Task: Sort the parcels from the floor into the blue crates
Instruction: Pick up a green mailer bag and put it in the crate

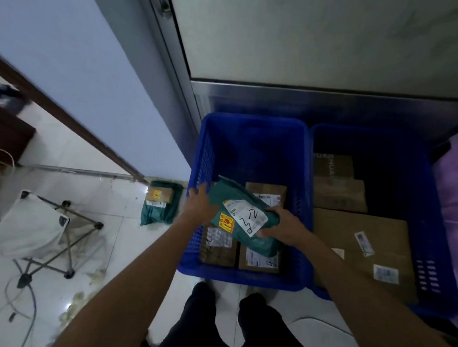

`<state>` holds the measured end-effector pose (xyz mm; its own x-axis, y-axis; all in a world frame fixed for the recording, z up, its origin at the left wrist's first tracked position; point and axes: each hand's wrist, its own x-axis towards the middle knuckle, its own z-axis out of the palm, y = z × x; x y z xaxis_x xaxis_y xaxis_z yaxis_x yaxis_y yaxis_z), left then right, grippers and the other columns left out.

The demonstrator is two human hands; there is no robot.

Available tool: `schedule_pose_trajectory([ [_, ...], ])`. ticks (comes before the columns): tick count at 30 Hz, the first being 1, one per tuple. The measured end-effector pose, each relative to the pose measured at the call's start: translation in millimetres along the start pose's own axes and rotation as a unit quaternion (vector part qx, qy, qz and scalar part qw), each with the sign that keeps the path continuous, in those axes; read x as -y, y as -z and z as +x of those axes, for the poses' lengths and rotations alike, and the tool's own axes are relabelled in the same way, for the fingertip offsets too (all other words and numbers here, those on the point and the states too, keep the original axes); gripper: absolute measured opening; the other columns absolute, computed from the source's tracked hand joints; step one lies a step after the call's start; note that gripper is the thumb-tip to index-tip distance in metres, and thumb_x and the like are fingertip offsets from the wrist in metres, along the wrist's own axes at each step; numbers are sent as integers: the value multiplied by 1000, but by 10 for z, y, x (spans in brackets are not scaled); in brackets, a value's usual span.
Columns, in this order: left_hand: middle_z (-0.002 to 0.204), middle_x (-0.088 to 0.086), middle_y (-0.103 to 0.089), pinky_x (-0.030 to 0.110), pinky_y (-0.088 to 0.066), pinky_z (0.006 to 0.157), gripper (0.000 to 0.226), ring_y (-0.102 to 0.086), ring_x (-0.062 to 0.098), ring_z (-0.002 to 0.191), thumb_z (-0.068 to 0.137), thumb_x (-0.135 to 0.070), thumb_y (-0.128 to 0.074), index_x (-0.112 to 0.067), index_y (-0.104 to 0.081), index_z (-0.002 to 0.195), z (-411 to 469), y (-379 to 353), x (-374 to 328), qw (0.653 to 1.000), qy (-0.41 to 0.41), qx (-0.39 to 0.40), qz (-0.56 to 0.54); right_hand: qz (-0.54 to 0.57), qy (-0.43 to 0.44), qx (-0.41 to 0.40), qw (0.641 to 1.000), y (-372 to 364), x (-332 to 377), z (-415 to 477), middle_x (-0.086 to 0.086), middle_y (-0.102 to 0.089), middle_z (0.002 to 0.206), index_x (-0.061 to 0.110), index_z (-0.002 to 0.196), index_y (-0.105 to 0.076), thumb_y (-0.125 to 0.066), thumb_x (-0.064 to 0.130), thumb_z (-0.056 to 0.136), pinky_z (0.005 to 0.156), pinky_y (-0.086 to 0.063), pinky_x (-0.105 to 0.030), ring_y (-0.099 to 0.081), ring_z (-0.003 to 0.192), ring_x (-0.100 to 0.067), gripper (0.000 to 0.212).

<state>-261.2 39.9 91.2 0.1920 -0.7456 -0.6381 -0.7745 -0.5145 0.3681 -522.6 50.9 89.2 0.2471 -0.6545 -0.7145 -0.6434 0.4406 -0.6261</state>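
Green parcel (242, 223): it is being held tilted, just above the cardboard boxes (260, 259) inside the left blue crate (242, 279), between both hands.
Left hand (199, 206): it is pressing against the parcel's left edge, fingers almost straight and a little spread; the thumb is hidden.
Right hand (282, 226): it is gripping the parcel's right end, thumb on top and fingers curling under.
Right blue crate (434, 242): it is standing touching the left one and holding a large cardboard box (361, 245).
Floor: a second green parcel (161, 204) is lying left of the crates; a folding stool (39, 228) is standing further left.
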Motion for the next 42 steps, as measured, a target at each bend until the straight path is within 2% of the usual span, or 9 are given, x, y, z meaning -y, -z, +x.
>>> schedule_pose_trajectory([
  [3, 164, 16, -11, 51, -35, 115, 88, -27, 43, 146, 88, -26, -61, -27, -10, 160, 22, -110, 186, 987, -76, 21, 140, -11, -2, 23, 1000, -108, -112, 69, -4, -48, 139, 24, 137, -49, -92, 26, 68, 94, -51, -33, -53, 119, -21, 82],
  [8, 168, 2, 2, 48, -44, 107, 89, -37, 40, 142, 88, -22, -65, -35, -12, 159, 221, -470, 508, 970, -108, 119, 180, -55, -33, 94, 994, -183, -201, 329, 11, -44, 112, 25, 136, -49, -88, 17, 74, 92, -45, -27, -47, 111, -16, 74],
  [11, 168, 3, 1, 48, -50, 101, 89, -46, 42, 135, 86, -19, -60, -34, -11, 159, 380, -638, 634, 957, -102, 152, 225, -48, -57, 122, 990, -248, -352, 567, 3, -48, 127, 26, 135, -50, -88, 15, 72, 95, -49, -30, -51, 114, -18, 75],
  [18, 157, 14, -31, 47, -47, 104, 75, -48, 38, 133, 87, -26, -58, -20, -28, 155, 894, -1153, 878, 927, -70, 202, 309, 22, -141, 181, 973, -566, -747, 1192, 1, -59, 123, 27, 129, -57, -84, 10, 75, 77, -50, -28, -58, 111, -20, 62],
  [22, 130, 11, -62, 39, -55, 90, 48, -63, 28, 111, 88, -35, -60, -15, -56, 132, 1107, -1469, 1107, 904, -49, 256, 340, 46, -184, 199, 961, -921, -1065, 1563, -6, -64, 120, 29, 120, -64, -76, 8, 76, 76, -58, -32, -64, 107, -24, 51],
  [27, 130, 11, -60, 43, -52, 95, 57, -59, 31, 117, 86, -42, -69, -15, -53, 134, 1200, -1695, 1277, 896, -58, 248, 365, 46, -201, 171, 963, -1233, -1384, 1767, 1, -63, 127, 32, 118, -66, -84, 29, 65, 102, -51, -41, -62, 112, -20, 56],
  [31, 131, 11, -62, 44, -54, 96, 59, -61, 32, 116, 83, -31, -77, -13, -55, 134, 1323, -1722, 1291, 879, -75, 275, 383, -8, -122, 154, 981, -1298, -1485, 1739, 7, -68, 118, 28, 117, -67, -80, 31, 85, 82, -50, -17, -63, 92, -3, 35],
  [38, 131, 9, -64, 38, -51, 99, 41, -62, 29, 118, 91, -20, -70, -11, -62, 131, 1399, -1819, 1304, 886, -88, 259, 374, -204, -75, 84, 972, -1431, -1547, 1712, -3, -49, 147, 27, 144, -50, -63, 59, 88, 98, -43, -35, -50, 129, -24, 65],
  [42, 140, 9, -56, 43, -51, 99, 56, -57, 31, 124, 88, -29, -74, -15, -53, 138, 1232, -1711, 1242, 879, -113, 216, 409, -319, -60, 74, 943, -1410, -1403, 1633, -9, -36, 155, 21, 153, -33, -60, 59, 91, 108, -38, -43, -38, 139, -31, 78],
])
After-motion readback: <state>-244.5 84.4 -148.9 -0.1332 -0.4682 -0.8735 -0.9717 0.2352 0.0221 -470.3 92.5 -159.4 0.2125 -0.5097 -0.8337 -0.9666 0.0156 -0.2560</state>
